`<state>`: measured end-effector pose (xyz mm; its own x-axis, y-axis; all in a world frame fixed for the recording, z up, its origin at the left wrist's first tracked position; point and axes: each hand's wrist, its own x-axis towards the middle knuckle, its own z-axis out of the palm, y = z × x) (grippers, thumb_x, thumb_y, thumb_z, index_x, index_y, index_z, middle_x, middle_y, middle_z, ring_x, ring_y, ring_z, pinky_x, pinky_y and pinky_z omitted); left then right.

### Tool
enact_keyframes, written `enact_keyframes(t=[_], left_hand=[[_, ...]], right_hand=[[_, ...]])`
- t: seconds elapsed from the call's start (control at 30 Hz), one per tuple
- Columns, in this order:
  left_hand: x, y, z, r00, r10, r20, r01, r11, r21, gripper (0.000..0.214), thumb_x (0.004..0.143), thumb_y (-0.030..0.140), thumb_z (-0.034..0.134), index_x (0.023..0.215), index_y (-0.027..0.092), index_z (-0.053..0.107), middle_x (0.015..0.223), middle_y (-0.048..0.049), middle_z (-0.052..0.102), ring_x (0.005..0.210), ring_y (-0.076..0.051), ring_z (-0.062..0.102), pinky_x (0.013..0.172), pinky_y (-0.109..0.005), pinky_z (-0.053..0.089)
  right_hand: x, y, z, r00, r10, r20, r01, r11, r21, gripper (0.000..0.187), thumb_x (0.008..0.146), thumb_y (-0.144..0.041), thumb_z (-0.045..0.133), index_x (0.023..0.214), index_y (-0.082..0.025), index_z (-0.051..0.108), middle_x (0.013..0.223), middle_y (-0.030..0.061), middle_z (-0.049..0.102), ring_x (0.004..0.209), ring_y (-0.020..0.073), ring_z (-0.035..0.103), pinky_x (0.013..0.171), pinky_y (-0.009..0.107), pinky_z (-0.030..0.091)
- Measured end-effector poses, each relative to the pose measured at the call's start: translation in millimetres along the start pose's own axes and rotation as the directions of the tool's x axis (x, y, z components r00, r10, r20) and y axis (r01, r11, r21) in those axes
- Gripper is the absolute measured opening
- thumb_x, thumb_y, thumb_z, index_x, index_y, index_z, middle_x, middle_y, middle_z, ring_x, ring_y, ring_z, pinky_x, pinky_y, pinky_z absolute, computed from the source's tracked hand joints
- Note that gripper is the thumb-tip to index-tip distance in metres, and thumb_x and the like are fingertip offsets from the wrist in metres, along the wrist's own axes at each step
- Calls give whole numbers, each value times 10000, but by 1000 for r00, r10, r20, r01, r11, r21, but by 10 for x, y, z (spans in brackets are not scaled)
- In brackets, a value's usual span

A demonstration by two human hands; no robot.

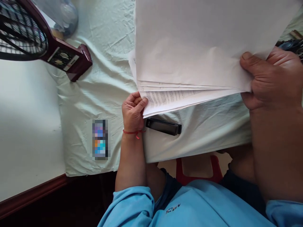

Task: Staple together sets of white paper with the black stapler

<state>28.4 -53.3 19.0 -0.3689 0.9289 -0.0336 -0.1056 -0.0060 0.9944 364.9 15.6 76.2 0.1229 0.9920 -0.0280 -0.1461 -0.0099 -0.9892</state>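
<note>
A stack of paper sheets (196, 41) is held up over the cloth-covered table, its blank side towards me. My right hand (272, 77) grips the stack at its right edge, thumb on top. With thumb and fingers, my left hand (135, 108) pinches the lower left corner of the sheets; a red string circles that wrist. Several sheets fan apart along the near edge, where lines of print show on a lower printed sheet (163, 98). Just below the papers, a black stapler (163, 126) lies on the cloth, close to my left hand.
A pale green cloth (113, 37) with wrinkles covers the table. At the left stand a dark red racket-like device (63, 58) and a clear plastic bag (63, 15). A blurred-out phone (99, 139) lies near the front left. Beneath the table edge is a red stool (181, 171).
</note>
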Motion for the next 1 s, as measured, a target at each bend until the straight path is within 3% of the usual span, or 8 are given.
enact_keyframes(t=[0.23,0.37,0.5,0.6,0.73,0.87,1.0], left_hand=[[22,-12,20,998,-21,-57,19,1000,-24,323,833,468,998,952,245,796,892,-26,830,989,-263,855,888,-357,707],[4,17,58,997,4,-72,-11,996,-90,412,974,645,817,914,241,760,897,-49,816,1116,-297,854,971,-383,712],[-31,35,109,999,-6,-52,3,999,-54,495,876,697,939,976,234,795,1124,-97,880,1364,-344,799,1153,-436,674],[-23,15,104,999,23,-45,-22,1000,10,499,823,648,1013,1034,231,835,1130,-103,890,1377,-346,802,1169,-447,677],[46,45,14,989,139,-45,-136,988,71,512,855,688,977,1087,253,840,1143,-77,888,1357,-317,803,1172,-429,670],[92,214,-144,943,330,-35,-319,930,180,478,859,648,988,1151,318,803,1236,-45,862,1430,-295,750,1268,-426,599],[40,379,-255,883,468,-25,-456,870,185,482,832,522,1021,1219,389,766,1203,-8,822,1423,-282,728,1283,-436,571]], right_hand=[[-7,-5,-42,997,47,53,-45,998,-48,175,918,-217,652,1061,-305,699,1196,-90,673,1292,217,600,993,333,586],[-28,20,-53,994,28,102,-18,994,-106,175,915,-294,666,1087,-319,685,1232,-80,657,1277,236,609,911,332,613],[-52,52,-54,986,42,161,-13,984,-176,200,927,-366,648,1115,-301,664,1184,-67,678,1223,251,637,817,327,606],[-51,73,-44,987,57,149,-27,979,-200,280,902,-414,667,1134,-256,658,1205,-41,671,1205,253,646,845,321,598],[-57,58,25,981,-101,167,121,986,-111,209,914,-343,670,1122,-323,678,1227,-86,658,1288,232,599,1012,351,552],[-91,15,108,926,-328,188,352,929,-112,255,917,-437,645,1161,-365,651,1227,-121,651,1324,229,570,1133,385,459],[-122,4,121,926,-321,198,342,936,-83,277,903,-409,681,1162,-313,659,1227,-37,658,1317,243,585,1165,405,466]])
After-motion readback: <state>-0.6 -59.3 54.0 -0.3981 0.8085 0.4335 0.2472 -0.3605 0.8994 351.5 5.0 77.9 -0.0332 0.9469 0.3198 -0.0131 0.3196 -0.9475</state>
